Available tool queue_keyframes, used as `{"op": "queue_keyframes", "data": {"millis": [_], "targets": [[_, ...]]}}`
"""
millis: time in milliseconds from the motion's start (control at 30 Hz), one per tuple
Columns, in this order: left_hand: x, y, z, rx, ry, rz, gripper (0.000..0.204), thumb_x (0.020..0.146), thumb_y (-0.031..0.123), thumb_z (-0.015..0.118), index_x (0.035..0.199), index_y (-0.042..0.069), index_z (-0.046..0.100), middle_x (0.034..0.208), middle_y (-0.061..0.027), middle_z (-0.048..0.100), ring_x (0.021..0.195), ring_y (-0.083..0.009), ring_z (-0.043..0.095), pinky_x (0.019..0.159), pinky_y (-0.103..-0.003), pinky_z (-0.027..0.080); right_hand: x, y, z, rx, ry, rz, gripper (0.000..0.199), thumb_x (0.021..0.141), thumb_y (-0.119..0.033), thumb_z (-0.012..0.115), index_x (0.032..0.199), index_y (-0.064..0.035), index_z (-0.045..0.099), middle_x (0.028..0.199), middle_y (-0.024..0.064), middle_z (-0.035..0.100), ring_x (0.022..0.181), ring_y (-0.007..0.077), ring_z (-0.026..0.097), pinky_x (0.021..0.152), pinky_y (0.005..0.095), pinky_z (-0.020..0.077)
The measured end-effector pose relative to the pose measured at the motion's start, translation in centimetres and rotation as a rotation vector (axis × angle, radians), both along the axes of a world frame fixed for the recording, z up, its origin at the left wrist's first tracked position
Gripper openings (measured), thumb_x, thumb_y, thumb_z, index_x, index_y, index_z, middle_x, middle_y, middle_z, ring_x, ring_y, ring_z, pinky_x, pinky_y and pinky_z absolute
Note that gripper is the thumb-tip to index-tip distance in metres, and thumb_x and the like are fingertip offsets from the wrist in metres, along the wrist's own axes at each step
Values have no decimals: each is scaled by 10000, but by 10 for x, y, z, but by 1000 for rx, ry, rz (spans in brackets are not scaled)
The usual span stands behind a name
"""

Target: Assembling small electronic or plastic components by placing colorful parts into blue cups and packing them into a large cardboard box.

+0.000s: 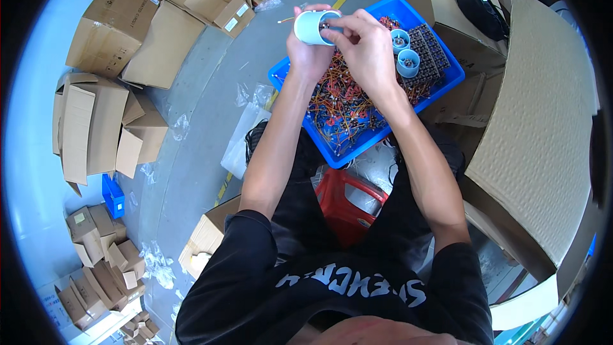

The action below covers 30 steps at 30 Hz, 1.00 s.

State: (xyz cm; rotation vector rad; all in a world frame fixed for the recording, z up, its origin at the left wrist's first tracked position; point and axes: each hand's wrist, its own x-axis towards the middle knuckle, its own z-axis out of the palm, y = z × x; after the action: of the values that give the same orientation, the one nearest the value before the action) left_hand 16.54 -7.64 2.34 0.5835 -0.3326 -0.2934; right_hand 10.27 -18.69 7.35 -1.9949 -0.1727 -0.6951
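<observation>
My left hand (308,59) is wrapped round a light blue cylindrical cup (308,29), tilted so that its mouth faces right. The fingertips of my right hand (369,48) are pinched together at the mouth, on a small dark metallic part (324,26) too small to make out fully. A thin orange wire (285,20) shows beside the cup's left side. Below both hands is a blue tray (448,83) holding a tangle of orange wires and small parts (341,105). Two similar light blue cups (408,64) stand in it, next to a dark grid of small parts (429,51).
A red stool (345,207) shows between my legs. Large open cardboard boxes (543,121) rise close on the right, with a black pouch (480,11) on one. More cartons (115,25), plastic film (156,265) and a small blue bin (113,196) are on the left.
</observation>
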Motion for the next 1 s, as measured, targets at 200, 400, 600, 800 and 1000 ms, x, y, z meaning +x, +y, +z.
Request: {"op": "queue_keyframes", "data": {"millis": [200, 400, 600, 800, 1000], "targets": [[10, 10, 0, -209, 79, -99, 526, 992, 429, 260, 1191, 9, 505, 1006, -147, 598, 951, -279, 584, 857, -412, 467, -5, 1, 7, 215, 100, 60, 332, 711, -135, 770, 988, -14, 633, 754, 65, 589, 673, 161, 589, 607, 317, 480], [8, 7, 5, -229, -52, -235, 563, 989, 437, 255, 1248, -11, 476, 1116, -155, 590, 1003, -278, 579, 906, -404, 448, 0, -1, 0, 386, 212, 158, 514, 789, -195, 740, 1187, 11, 490, 952, 71, 594, 909, 134, 565, 785, 279, 468], [-6, -4, 26, 150, -76, 81, 557, 984, 427, 280, 1255, -20, 472, 1262, -133, 534, 1149, -246, 510, 987, -364, 389, 6, -1, -13, 543, 238, 294, 537, 794, -240, 735, 1192, 43, 511, 1010, 115, 622, 890, 177, 600, 786, 297, 482], [0, -8, 16, 338, -15, 111, 604, 973, 477, 283, 1241, -28, 478, 1240, -126, 541, 1152, -238, 507, 1017, -361, 359, 13, -15, -17, 340, 249, 301, 491, 865, -238, 643, 1236, 39, 480, 1120, 202, 596, 1012, 283, 596, 835, 355, 474], [1, -2, 10, 684, -159, 168, 445, 948, 340, 493, 1199, -27, 500, 1162, -104, 574, 1077, -192, 544, 956, -318, 406, 29, -26, -33, 11, 63, -9, 423, 867, -158, 600, 1220, 43, 483, 1113, 265, 562, 1023, 397, 560, 875, 422, 451]]}}
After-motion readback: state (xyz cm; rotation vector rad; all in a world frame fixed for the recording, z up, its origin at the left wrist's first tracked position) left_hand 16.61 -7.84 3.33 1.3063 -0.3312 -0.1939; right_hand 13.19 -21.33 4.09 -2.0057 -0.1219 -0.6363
